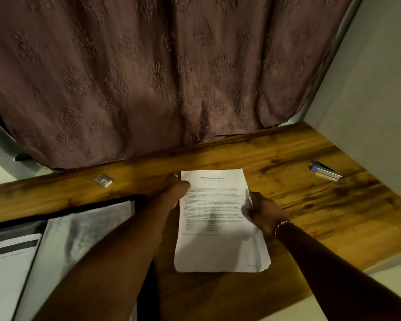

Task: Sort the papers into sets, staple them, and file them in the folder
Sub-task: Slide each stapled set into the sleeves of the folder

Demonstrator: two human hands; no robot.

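Observation:
A stack of white printed papers [218,239] lies on the wooden table [310,205] in front of me. My left hand [175,189] pinches the stack's upper left edge, thumb on top of the sheet. At the right edge, my right hand [262,210] grips the sheets, which fan out slightly below it. A silver and blue stapler [325,170] rests on the table far to the right, apart from both hands. An open folder [86,230] with clear sleeves lies at the left, holding a printed sheet [7,262].
A small box of staples [104,180] sits on the table left of the papers. A patterned brown curtain [160,77] hangs behind the table. A pale wall [380,100] bounds the right side. The table's front edge runs diagonally at lower right.

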